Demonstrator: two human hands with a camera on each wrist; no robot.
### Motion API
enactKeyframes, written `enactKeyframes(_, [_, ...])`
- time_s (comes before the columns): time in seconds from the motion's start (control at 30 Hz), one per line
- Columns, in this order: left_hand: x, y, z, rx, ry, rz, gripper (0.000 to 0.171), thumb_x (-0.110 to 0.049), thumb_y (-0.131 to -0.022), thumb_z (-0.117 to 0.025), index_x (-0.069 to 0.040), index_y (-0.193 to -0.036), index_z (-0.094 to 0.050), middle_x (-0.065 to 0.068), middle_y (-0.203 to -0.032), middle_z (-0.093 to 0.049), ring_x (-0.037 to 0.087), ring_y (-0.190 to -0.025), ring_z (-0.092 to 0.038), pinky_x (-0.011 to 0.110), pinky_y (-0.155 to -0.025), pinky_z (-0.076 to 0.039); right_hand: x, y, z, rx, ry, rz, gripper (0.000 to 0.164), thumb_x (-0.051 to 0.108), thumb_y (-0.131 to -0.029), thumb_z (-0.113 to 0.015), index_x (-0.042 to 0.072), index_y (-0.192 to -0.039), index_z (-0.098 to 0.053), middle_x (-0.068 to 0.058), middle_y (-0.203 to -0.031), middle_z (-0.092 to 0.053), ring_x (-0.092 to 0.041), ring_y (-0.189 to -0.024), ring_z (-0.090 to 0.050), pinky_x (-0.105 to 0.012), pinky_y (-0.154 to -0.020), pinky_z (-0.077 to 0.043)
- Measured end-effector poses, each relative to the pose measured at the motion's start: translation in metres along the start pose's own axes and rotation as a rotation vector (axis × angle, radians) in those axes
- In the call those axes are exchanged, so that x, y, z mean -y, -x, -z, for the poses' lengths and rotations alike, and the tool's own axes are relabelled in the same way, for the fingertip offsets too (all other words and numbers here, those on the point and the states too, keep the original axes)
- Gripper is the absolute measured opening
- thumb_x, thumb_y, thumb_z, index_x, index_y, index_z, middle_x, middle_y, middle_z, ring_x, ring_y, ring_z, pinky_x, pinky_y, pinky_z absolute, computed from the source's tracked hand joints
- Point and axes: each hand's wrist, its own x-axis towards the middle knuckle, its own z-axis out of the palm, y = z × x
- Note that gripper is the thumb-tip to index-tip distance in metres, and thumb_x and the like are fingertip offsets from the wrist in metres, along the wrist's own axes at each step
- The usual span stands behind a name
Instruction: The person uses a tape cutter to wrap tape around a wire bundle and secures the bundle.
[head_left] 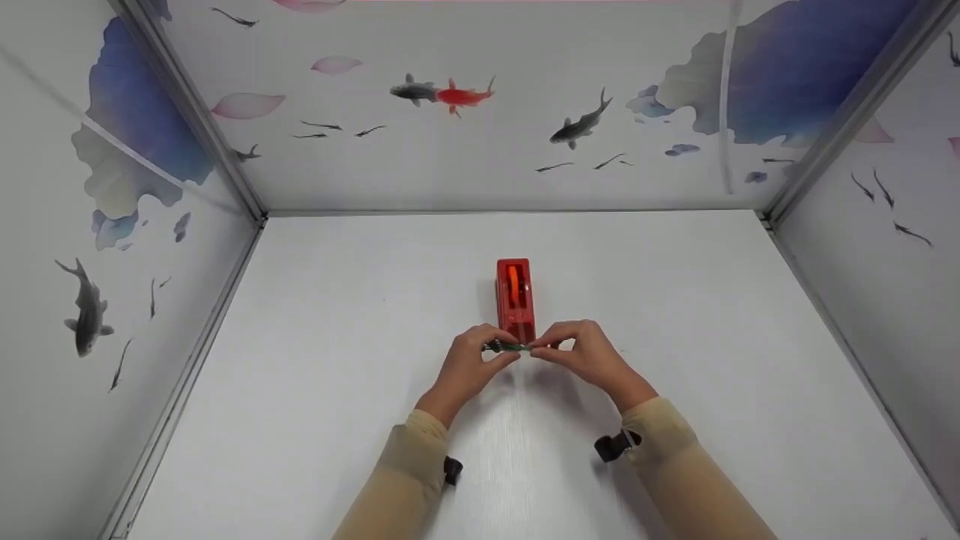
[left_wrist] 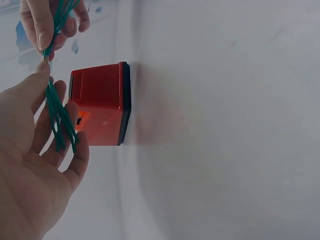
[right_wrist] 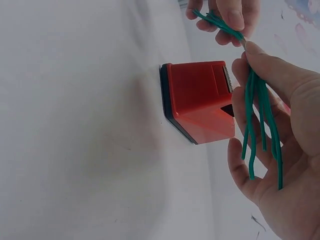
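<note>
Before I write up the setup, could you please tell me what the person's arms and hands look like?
The left sleeve and right sleeve are long, plain and beige, ending at the wrists. A small black device shows at the left sleeve's inner side, and another black device at the right's. The left hand and right hand are bare, with no gloves or rings visible.

head: above, facing forward-down, farther | wrist views: close, facing forward | all share: green strands [right_wrist: 257, 81]
</note>
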Motion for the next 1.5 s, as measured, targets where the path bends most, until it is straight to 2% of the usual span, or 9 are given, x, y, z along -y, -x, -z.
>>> enactKeyframes(0.23, [0.0021,-0.0001,0.0004,0.004,-0.015,-0.011,0.020,-0.027,-0.091,-0.080,-0.027,-0.111,-0.077,-0.009,-0.109,-0.073,0.011,-0.106,-0.065,0.032,-0.099,-0.056,-0.0004,0.0000,-0.0015,-0.002,0.022,0.010,0.012,0.027,-0.087,-0.085,0.034,-0.096,-0.083,0.015,-0.090,-0.077,-0.014,-0.084,-0.067,-0.043,-0.079,-0.055])
enactKeyframes(0.5, [0.0028,-0.0024,0.0034,0.016,-0.008,-0.024,0.020,-0.025,-0.091,-0.080,-0.026,-0.111,-0.078,-0.009,-0.109,-0.074,0.012,-0.107,-0.064,0.040,-0.099,-0.056,0.0000,-0.0004,-0.0019,0.007,0.032,0.026,0.014,0.026,-0.086,-0.085,0.034,-0.097,-0.083,0.015,-0.092,-0.077,-0.012,-0.087,-0.068,-0.045,-0.082,-0.055])
enactKeyframes(0.7, [0.0038,-0.0035,0.0028,0.037,-0.084,-0.010,0.020,-0.028,-0.092,-0.079,-0.025,-0.112,-0.078,-0.010,-0.110,-0.075,0.012,-0.106,-0.064,0.039,-0.097,-0.056,-0.0004,0.0003,-0.0030,0.001,0.031,0.050,0.016,0.019,-0.085,-0.086,0.031,-0.096,-0.084,0.013,-0.090,-0.077,-0.012,-0.087,-0.068,-0.045,-0.082,-0.056])
enactKeyframes(0.93, [0.0052,-0.0044,0.0023,0.032,-0.186,-0.014,0.018,-0.035,-0.096,-0.074,-0.027,-0.110,-0.080,-0.011,-0.104,-0.076,0.010,-0.099,-0.062,0.036,-0.090,-0.047,0.0017,0.0008,-0.0034,-0.004,0.079,0.044,0.020,0.016,-0.084,-0.086,0.031,-0.096,-0.084,0.013,-0.091,-0.075,-0.011,-0.088,-0.068,-0.041,-0.084,-0.061])
enactKeyframes(1.27, [0.0029,-0.0075,-0.0002,0.041,-0.284,-0.014,0.020,-0.042,-0.096,-0.071,-0.029,-0.109,-0.079,-0.011,-0.103,-0.076,0.010,-0.099,-0.060,0.039,-0.094,-0.042,0.0031,-0.0005,-0.0024,-0.021,0.151,0.101,0.020,0.015,-0.083,-0.087,0.028,-0.098,-0.085,0.014,-0.092,-0.077,-0.009,-0.091,-0.066,-0.033,-0.082,-0.061])
enactKeyframes(1.4, [0.0034,-0.0073,-0.0020,0.046,-0.288,-0.006,0.018,-0.043,-0.096,-0.071,-0.029,-0.107,-0.077,-0.011,-0.103,-0.075,0.011,-0.102,-0.058,0.039,-0.096,-0.040,0.0036,0.0000,-0.0027,-0.027,0.179,0.090,0.022,0.016,-0.083,-0.088,0.031,-0.098,-0.085,0.017,-0.091,-0.076,-0.007,-0.090,-0.064,-0.029,-0.081,-0.058])
enactKeyframes(1.5, [0.0038,-0.0064,-0.0028,0.050,-0.258,0.001,0.017,-0.042,-0.096,-0.072,-0.028,-0.106,-0.076,-0.010,-0.104,-0.074,0.012,-0.105,-0.057,0.041,-0.100,-0.038,0.0029,0.0003,-0.0034,-0.034,0.188,0.094,0.022,0.016,-0.082,-0.088,0.031,-0.098,-0.085,0.017,-0.091,-0.076,-0.007,-0.090,-0.064,-0.027,-0.080,-0.058])
